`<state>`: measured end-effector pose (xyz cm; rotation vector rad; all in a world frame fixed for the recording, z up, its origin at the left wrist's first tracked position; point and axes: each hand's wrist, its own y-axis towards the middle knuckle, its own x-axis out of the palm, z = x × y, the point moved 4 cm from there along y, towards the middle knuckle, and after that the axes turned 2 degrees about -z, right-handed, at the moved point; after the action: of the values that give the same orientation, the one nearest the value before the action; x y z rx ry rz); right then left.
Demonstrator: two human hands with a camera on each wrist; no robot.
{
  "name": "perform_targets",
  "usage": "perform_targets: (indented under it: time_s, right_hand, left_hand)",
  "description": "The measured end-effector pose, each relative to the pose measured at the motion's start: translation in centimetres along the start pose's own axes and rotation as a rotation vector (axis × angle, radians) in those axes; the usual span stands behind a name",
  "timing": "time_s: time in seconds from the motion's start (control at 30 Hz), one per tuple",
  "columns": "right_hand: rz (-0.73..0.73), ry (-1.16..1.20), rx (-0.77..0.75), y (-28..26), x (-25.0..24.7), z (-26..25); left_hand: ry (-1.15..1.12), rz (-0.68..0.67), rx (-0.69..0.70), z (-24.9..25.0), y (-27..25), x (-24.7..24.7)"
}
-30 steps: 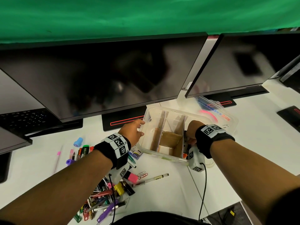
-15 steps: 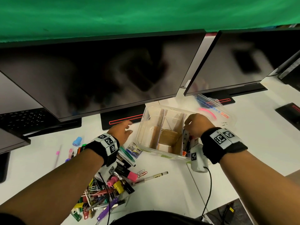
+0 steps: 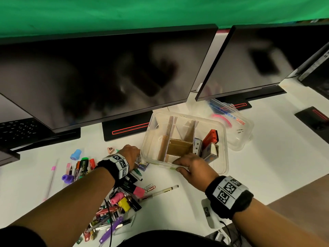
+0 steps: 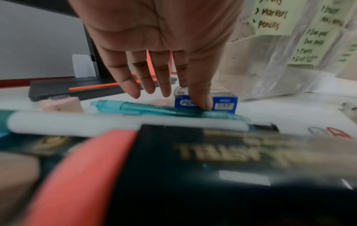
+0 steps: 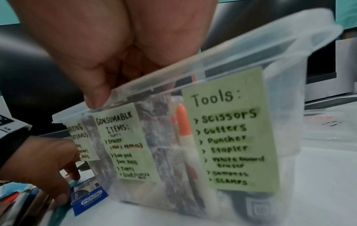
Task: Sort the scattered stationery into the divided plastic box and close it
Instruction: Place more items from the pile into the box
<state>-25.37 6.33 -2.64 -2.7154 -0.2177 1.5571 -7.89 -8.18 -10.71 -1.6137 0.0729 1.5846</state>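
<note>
The clear plastic box stands open on the white desk, split by cardboard dividers. Green labels on its front wall read "Tools", "Consumable items" and "Writing materials". An orange tool and small boxes lie in its right compartment. My right hand grips the near rim, thumb outside. My left hand is down on the desk left of the box and pinches a small blue eraser box between thumb and index finger. A teal pen lies just in front of it.
The box's lid lies behind it to the right. A heap of pens, markers and clips sits under my left forearm, and more markers lie farther left. Two dark monitors and their stand overhang the back. A keyboard is far left.
My left hand left the box's left wall and dropped to the desk onto the blue eraser box. My right hand came out of the right compartment and took the near rim.
</note>
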Motion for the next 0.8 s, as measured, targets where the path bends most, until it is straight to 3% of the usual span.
perform_targets:
  time_s: [0.4, 0.63, 0.8]
  right_hand:
    - [-0.015, 0.093, 0.067, 0.2, -0.4, 0.3]
    - [0.283, 0.469, 0.355, 0.4, -5.8, 2.9]
    - [0.228, 0.482, 0.339, 1.8, -6.5, 2.8]
  left_hand:
    - [-0.038, 0.019, -0.018, -0.8, -1.8, -0.3]
    - [-0.045, 0.051, -0.033, -3.6, -5.6, -3.9]
    - [-0.064, 0.053, 0.008, -3.5, -8.2, -7.7]
